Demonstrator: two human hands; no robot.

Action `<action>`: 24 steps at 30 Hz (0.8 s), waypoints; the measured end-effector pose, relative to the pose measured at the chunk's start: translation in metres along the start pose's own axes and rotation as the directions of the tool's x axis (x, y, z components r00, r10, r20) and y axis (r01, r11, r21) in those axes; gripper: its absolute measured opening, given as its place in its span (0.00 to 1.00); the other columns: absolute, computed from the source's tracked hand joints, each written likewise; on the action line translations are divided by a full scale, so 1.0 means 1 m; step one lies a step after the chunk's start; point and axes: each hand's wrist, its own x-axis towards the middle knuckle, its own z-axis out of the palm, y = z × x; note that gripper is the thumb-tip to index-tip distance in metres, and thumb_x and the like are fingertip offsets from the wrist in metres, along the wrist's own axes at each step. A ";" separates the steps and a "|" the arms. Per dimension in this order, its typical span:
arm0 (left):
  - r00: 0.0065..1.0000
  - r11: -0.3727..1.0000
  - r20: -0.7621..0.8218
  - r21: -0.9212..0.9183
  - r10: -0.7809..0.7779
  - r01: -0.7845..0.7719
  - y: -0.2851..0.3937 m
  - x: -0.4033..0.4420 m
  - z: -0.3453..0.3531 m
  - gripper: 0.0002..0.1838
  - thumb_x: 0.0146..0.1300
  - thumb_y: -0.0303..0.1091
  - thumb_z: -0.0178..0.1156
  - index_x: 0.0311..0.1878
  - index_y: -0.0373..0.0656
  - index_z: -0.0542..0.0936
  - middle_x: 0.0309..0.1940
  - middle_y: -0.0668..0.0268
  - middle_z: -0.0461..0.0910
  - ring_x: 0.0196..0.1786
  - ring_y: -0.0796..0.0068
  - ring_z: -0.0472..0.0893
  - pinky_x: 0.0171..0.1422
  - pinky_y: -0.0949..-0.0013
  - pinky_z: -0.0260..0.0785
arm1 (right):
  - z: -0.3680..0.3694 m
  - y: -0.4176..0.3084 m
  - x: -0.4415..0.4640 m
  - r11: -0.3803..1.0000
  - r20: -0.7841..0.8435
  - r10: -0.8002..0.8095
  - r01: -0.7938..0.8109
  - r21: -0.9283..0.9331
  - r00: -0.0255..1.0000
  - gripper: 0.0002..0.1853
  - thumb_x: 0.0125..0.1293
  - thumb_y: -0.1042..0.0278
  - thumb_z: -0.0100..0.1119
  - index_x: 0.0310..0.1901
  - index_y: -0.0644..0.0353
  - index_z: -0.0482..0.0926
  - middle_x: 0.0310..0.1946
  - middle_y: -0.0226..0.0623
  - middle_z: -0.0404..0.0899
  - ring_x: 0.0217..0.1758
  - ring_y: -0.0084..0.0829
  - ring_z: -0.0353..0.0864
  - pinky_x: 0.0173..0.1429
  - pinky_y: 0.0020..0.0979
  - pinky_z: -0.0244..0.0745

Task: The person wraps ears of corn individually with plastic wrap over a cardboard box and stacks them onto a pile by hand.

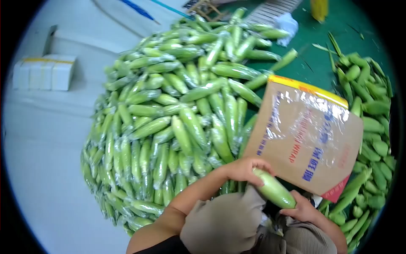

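Over my lap, between my two hands, is a pale green ear of corn (275, 189) in its husk, tilted down to the right. My left hand (248, 169) is closed around its upper left end. At its lower right end, my right hand (301, 207) grips it with bent fingers. Just beyond my hands leans a brown cardboard box (275, 142) printed with "WRAP", a yellow strip along its top and shiny clear film on its face. To the left is a big heap of film-wrapped corn ears (182, 106).
Loose green husks or unwrapped ears (372, 135) lie piled on the right. A white block of stacked packs (44, 73) stands at the far left on the pale floor (50, 169). A blue pen-like item (139, 9) and a yellow object (319, 10) are at the top.
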 end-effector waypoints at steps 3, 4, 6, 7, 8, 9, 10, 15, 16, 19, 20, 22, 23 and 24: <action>0.589 0.367 -0.786 -0.499 0.190 -0.785 0.026 0.025 0.049 0.48 0.64 0.26 0.74 0.83 0.43 0.58 0.71 0.55 0.77 0.70 0.59 0.79 0.78 0.55 0.70 | -0.011 -0.080 0.031 0.978 -0.247 -0.084 0.128 0.167 0.965 0.49 0.55 0.67 0.81 0.76 0.64 0.64 0.64 0.51 0.78 0.69 0.44 0.77 0.75 0.41 0.70; 0.569 0.350 -0.781 -0.473 0.258 -0.808 0.022 0.041 0.054 0.45 0.64 0.26 0.73 0.81 0.43 0.60 0.70 0.54 0.77 0.70 0.56 0.79 0.76 0.52 0.72 | -0.017 -0.114 0.051 0.997 -0.227 -0.062 0.072 0.038 0.972 0.54 0.53 0.70 0.81 0.79 0.63 0.58 0.67 0.54 0.75 0.73 0.47 0.75 0.76 0.41 0.70; 0.439 0.504 -0.827 -0.229 0.351 -0.833 0.032 0.054 0.052 0.38 0.62 0.27 0.72 0.74 0.40 0.66 0.64 0.52 0.79 0.66 0.51 0.82 0.69 0.47 0.79 | -0.012 -0.150 0.089 0.961 -0.321 -0.263 0.277 -0.002 0.910 0.55 0.53 0.71 0.80 0.80 0.63 0.56 0.69 0.54 0.73 0.74 0.48 0.73 0.75 0.44 0.70; 0.434 0.471 -0.859 -0.274 0.273 -0.838 0.034 0.046 0.045 0.37 0.62 0.27 0.72 0.73 0.40 0.67 0.62 0.52 0.79 0.63 0.51 0.83 0.67 0.48 0.80 | -0.008 -0.158 0.099 0.930 -0.357 -0.348 0.366 -0.016 0.867 0.55 0.53 0.72 0.80 0.80 0.62 0.56 0.70 0.55 0.72 0.75 0.49 0.73 0.75 0.45 0.70; 0.437 0.439 -0.880 -0.324 0.184 -0.838 0.037 0.033 0.033 0.35 0.62 0.28 0.71 0.72 0.40 0.68 0.60 0.52 0.80 0.60 0.51 0.84 0.64 0.50 0.82 | -0.005 -0.162 0.095 0.908 -0.350 -0.416 0.400 -0.121 0.839 0.54 0.54 0.72 0.81 0.79 0.63 0.57 0.70 0.55 0.71 0.74 0.51 0.73 0.74 0.45 0.72; 0.438 0.397 -0.893 -0.367 0.101 -0.841 0.044 0.019 0.016 0.34 0.63 0.29 0.71 0.71 0.40 0.69 0.59 0.52 0.80 0.58 0.52 0.85 0.62 0.51 0.83 | -0.007 -0.167 0.083 0.872 -0.335 -0.487 0.431 -0.231 0.806 0.53 0.54 0.71 0.81 0.78 0.64 0.58 0.71 0.56 0.70 0.74 0.52 0.74 0.73 0.45 0.73; 0.452 0.475 -0.890 -0.371 0.064 -0.798 0.059 -0.018 -0.014 0.24 0.67 0.32 0.66 0.65 0.41 0.74 0.52 0.58 0.82 0.48 0.62 0.86 0.57 0.59 0.85 | -0.011 -0.170 0.070 0.821 -0.313 -0.558 0.457 -0.343 0.768 0.52 0.55 0.71 0.81 0.78 0.65 0.59 0.71 0.57 0.70 0.73 0.54 0.75 0.73 0.45 0.74; -0.488 0.481 -0.858 0.500 0.160 -0.721 0.147 -0.271 -0.274 0.14 0.67 0.31 0.72 0.49 0.36 0.78 0.34 0.61 0.84 0.37 0.67 0.83 0.40 0.62 0.79 | -0.029 -0.068 -0.005 0.960 -0.540 -0.275 0.262 -0.102 0.795 0.45 0.54 0.81 0.76 0.75 0.59 0.68 0.65 0.42 0.77 0.52 0.35 0.83 0.63 0.38 0.79; -0.647 0.473 -0.759 0.596 0.070 -0.648 0.144 -0.307 -0.300 0.18 0.66 0.28 0.71 0.54 0.33 0.75 0.37 0.58 0.82 0.37 0.67 0.82 0.39 0.63 0.79 | -0.035 -0.043 -0.015 0.965 -0.634 -0.259 0.225 -0.136 0.728 0.39 0.55 0.84 0.73 0.71 0.62 0.72 0.61 0.40 0.78 0.51 0.32 0.82 0.61 0.36 0.78; -0.772 0.757 -0.636 0.501 -0.006 -0.419 0.091 -0.379 -0.379 0.26 0.65 0.23 0.66 0.65 0.30 0.70 0.45 0.54 0.80 0.37 0.67 0.79 0.39 0.66 0.76 | -0.059 0.038 -0.048 0.988 -0.847 -0.069 0.152 0.014 0.528 0.27 0.70 0.84 0.62 0.70 0.64 0.73 0.59 0.36 0.77 0.56 0.27 0.78 0.64 0.31 0.74; -0.712 0.898 -0.699 0.356 0.073 -0.258 0.069 -0.378 -0.378 0.26 0.66 0.24 0.65 0.65 0.32 0.70 0.46 0.55 0.79 0.37 0.68 0.78 0.41 0.68 0.75 | -0.070 0.104 -0.053 0.963 -0.927 -0.147 0.262 -0.055 0.346 0.21 0.75 0.81 0.60 0.68 0.66 0.74 0.59 0.37 0.77 0.57 0.29 0.78 0.65 0.31 0.72; -0.537 0.842 -0.740 0.531 0.405 -0.097 0.067 -0.235 -0.284 0.11 0.71 0.29 0.62 0.53 0.39 0.75 0.45 0.64 0.79 0.42 0.74 0.76 0.51 0.66 0.72 | -0.097 0.186 -0.095 0.932 -0.937 -0.325 -0.124 -0.340 0.127 0.17 0.81 0.73 0.59 0.66 0.68 0.76 0.59 0.39 0.78 0.60 0.32 0.76 0.68 0.31 0.70; -0.260 0.830 -0.855 0.507 0.449 -0.231 0.051 -0.179 -0.237 0.12 0.70 0.29 0.63 0.54 0.40 0.76 0.46 0.66 0.79 0.44 0.75 0.77 0.51 0.65 0.74 | -0.105 0.218 -0.117 0.967 -0.978 -0.200 -0.145 -0.208 0.065 0.18 0.82 0.70 0.58 0.67 0.68 0.75 0.61 0.42 0.78 0.63 0.37 0.76 0.70 0.35 0.70; -0.114 0.860 -0.921 0.389 0.372 -0.331 0.048 -0.112 -0.168 0.11 0.70 0.30 0.65 0.53 0.41 0.78 0.46 0.64 0.80 0.45 0.72 0.80 0.55 0.66 0.76 | -0.102 0.233 -0.130 0.898 -0.953 -0.301 -0.344 -0.274 -0.026 0.19 0.82 0.67 0.59 0.67 0.68 0.75 0.63 0.46 0.78 0.64 0.42 0.76 0.71 0.39 0.70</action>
